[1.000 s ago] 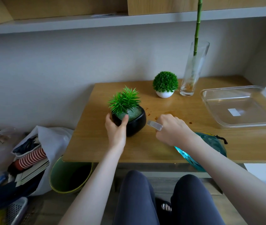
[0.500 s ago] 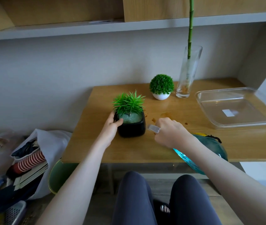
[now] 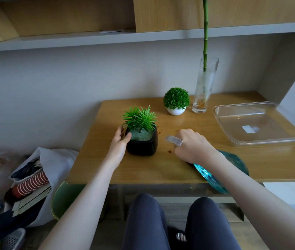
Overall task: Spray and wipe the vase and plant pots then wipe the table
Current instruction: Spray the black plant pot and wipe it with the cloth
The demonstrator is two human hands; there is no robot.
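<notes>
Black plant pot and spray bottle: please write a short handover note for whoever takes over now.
Left hand holds the black plant pot at its left side, upright on the table.
Right hand grips the spray bottle, nozzle toward that pot.
White pot and glass vase stand at the back.
Brown spots remain on the table.
Left: wiping everything; no cloth visible.

The right hand (image 3: 193, 147) hides most of the spray bottle (image 3: 213, 175); its nozzle blurs.
</notes>
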